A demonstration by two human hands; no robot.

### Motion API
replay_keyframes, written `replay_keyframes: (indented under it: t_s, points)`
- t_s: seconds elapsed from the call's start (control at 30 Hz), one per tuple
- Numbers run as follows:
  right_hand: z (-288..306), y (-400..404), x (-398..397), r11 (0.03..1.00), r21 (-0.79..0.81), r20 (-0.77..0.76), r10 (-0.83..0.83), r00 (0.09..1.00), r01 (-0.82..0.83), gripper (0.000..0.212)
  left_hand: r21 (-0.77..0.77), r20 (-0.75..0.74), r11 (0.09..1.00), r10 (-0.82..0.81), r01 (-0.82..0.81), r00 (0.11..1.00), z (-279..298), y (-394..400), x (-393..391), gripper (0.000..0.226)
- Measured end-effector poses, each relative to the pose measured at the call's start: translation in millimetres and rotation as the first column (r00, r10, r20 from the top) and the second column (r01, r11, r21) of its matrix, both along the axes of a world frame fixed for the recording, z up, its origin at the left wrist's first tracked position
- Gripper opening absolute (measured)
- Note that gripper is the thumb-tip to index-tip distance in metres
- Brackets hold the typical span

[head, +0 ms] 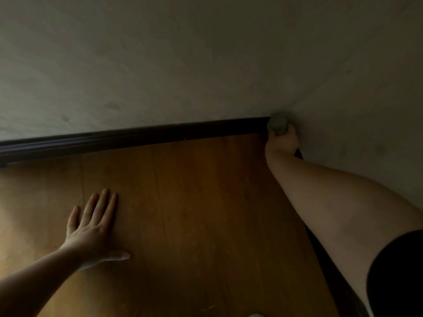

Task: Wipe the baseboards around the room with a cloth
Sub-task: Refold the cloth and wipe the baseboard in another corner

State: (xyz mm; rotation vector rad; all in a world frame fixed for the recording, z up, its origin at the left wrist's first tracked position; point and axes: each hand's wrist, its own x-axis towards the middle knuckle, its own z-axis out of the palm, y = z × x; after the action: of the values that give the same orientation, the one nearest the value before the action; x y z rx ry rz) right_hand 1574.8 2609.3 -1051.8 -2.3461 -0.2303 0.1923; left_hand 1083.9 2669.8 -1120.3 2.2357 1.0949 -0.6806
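A dark brown baseboard [137, 137] runs along the foot of the far wall to the room's corner. My right hand [282, 143] reaches into that corner and grips a bunched grey cloth [278, 125], pressed against the baseboard's right end. My left hand [91, 225] lies flat on the wooden floor, fingers straight and spread, well short of the baseboard. A second stretch of baseboard [329, 266] follows the right wall, mostly hidden under my right arm.
The pale walls [206, 65] meet in a corner at the upper right. The floor [206, 213] is orange-brown wood planks. The light is dim. A small pale object [255, 315] peeks in at the bottom edge.
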Motion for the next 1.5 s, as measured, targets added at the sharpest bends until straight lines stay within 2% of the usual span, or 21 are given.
replay_keyframes:
  t_s: [0.33, 0.5, 0.67, 0.8, 0.9, 1.03, 1.17, 1.3, 1.5]
  points:
    - [-7.0, 29.9, -95.5, 0.985, 0.168, -0.124, -0.008, 0.992, 0.029, 0.046, 0.047, 0.018, 0.999, 0.008, -0.009, 1.0, 6.7, -0.3, 3.4, 0.157]
    - [-5.2, 51.1, -173.3, 0.976, 0.196, -0.234, 0.139, 0.962, -0.094, 0.049, 0.034, -0.032, 0.999, -0.01, 0.011, 0.999, 13.3, -0.7, 6.4, 0.154]
    - [-7.1, 85.5, -261.5, 0.951, 0.223, -0.322, 0.278, 0.905, -0.213, 0.052, 0.063, 0.032, 0.998, 0.016, -0.017, 0.999, 22.4, -3.6, 2.7, 0.147]
    - [-1.4, 111.3, -314.4, 0.958, 0.233, -0.36, 0.244, 0.901, -0.166, 0.053, 0.157, -0.055, 0.971, 0.189, -0.178, 0.98, 32.5, -3.6, -28.6, 0.151]
    - [-1.1, 121.3, -346.6, 0.949, 0.246, -0.373, 0.281, 0.884, -0.197, 0.053, 0.151, -0.131, 0.953, 0.282, -0.262, 0.95, 36.0, 5.7, -56.8, 0.157]
    - [-9.6, 134.8, -396.7, 0.892, 0.29, -0.371, 0.439, 0.818, -0.347, 0.05, 0.058, -0.111, 0.959, 0.282, -0.277, 0.953, 26.9, 10.9, -67.4, 0.157]
    - [-9.3, 151.7, -442.5, 0.844, 0.294, -0.36, 0.532, 0.767, -0.448, 0.047, 0.037, -0.14, 0.973, 0.229, -0.226, 0.963, 20.2, 13.8, -71.1, 0.152]
    - [2.8, 169.8, -482.2, 0.711, 0.327, -0.366, 0.703, 0.61, -0.623, 0.047, -0.004, -0.168, 0.98, 0.195, -0.199, 0.966, 18.5, 14.6, -70.7, 0.142]
    - [-0.9, 186.0, -498.5, 0.615, 0.288, -0.36, 0.78, 0.512, -0.734, 0.049, -0.004, -0.132, 0.98, 0.199, -0.201, 0.971, 16.2, 14.9, -73.2, 0.139]
